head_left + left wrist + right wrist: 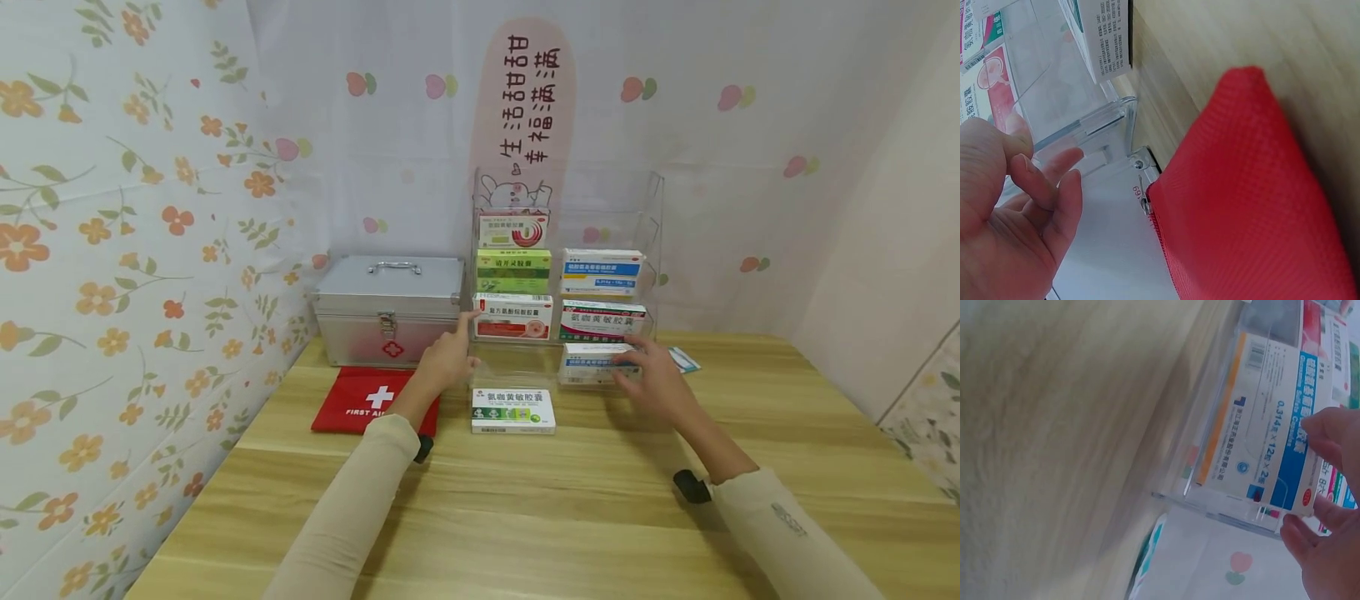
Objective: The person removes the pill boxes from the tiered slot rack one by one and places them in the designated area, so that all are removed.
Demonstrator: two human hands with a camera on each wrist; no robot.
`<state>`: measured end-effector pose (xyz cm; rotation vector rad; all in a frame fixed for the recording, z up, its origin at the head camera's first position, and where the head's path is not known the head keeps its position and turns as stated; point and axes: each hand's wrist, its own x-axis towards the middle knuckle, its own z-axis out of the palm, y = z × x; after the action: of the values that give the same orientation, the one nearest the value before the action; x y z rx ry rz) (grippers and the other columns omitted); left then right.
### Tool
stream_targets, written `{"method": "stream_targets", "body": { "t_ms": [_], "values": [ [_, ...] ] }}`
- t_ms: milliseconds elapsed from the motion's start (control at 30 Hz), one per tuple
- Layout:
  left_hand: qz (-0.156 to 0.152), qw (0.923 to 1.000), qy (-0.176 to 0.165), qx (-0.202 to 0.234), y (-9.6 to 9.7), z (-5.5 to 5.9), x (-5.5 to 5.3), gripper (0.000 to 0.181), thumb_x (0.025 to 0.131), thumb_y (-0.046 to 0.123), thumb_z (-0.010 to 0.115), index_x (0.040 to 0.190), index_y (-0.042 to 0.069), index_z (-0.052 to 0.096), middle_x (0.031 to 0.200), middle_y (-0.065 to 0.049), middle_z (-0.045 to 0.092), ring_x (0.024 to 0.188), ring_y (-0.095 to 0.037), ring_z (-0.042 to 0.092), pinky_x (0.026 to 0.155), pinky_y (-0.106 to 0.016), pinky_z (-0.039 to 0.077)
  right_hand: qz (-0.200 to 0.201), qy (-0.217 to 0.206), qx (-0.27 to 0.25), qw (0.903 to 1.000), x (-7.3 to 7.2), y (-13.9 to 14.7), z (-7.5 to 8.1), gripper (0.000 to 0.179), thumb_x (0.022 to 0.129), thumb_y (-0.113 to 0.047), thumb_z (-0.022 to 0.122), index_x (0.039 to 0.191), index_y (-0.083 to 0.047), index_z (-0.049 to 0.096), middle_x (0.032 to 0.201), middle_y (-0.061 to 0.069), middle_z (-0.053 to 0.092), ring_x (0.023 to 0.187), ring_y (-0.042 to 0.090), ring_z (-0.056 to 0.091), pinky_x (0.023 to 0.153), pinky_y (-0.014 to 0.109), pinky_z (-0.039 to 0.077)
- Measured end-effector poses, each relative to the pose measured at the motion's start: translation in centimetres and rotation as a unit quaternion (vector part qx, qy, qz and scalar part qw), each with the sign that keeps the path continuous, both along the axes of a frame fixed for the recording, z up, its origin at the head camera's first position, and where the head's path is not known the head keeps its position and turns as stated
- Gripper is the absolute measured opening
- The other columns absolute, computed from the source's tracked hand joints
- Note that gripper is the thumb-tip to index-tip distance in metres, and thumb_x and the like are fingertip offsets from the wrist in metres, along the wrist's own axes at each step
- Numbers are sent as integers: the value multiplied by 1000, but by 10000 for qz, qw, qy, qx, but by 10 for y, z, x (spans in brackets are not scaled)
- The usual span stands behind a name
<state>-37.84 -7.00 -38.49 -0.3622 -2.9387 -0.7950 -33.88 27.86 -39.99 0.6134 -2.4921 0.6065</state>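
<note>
A clear tiered rack (517,379) holds medicine boxes in two columns. My left hand (447,357) is at its left side, the index finger extended to the left end of a red-and-white medicine box (513,318); the other fingers bend loosely around nothing. My right hand (654,379) is at the right end of a blue-and-white medicine box (1259,425) in the lowest right compartment. In the right wrist view one fingertip touches that box's front near its upper edge, while other fingers lie spread by its end. A green-and-white medicine box (513,412) lies before the rack.
Left of the rack stands a silver first-aid case (388,312), with a red first-aid pouch (341,400) before it. Higher tiers hold a green box (513,271) and several others. A small packet (684,360) lies behind the right hand on the wooden table (555,517).
</note>
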Motion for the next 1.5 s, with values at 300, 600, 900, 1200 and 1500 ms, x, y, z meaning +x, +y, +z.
{"method": "stream_targets", "body": {
  "t_ms": [300,600,900,1200,1500],
  "values": [
    [30,10000,-71,48,0,0,-1,92,91,15,73,154,37,9,73,-9,56,59,-22,52,55,-35,45,295,216,-213,9991,-7,5,-5,12,77,6,76,88,2,73,124,35,56,114,56,48,94,67,34],
    [87,10000,-34,8,-1,3,0,92,91,14,72,154,35,9,73,-10,55,59,-22,51,55,-34,45,398,195,-141,9989,-11,8,-2,16,76,14,71,83,1,73,113,31,58,107,52,51,92,65,36],
    [48,10000,-37,11,-2,1,1,91,91,14,73,154,34,10,71,-9,55,59,-22,51,56,-33,45,242,152,-69,9996,-10,6,-2,11,80,9,74,85,0,73,117,28,58,108,48,54,92,62,42],
    [47,10000,-15,37,0,-2,1,92,91,13,73,154,35,10,71,-9,56,60,-22,52,56,-35,46,419,659,-458,9959,-6,4,-1,17,76,17,74,82,1,73,113,26,58,101,48,59,85,60,48],
    [-6,10000,25,95,1,-2,0,92,91,14,73,154,34,10,71,-9,57,60,-22,54,56,-35,47,478,803,-685,9933,-10,9,-6,27,74,21,73,89,-1,71,115,28,55,104,46,56,84,58,47]
  ]
}}
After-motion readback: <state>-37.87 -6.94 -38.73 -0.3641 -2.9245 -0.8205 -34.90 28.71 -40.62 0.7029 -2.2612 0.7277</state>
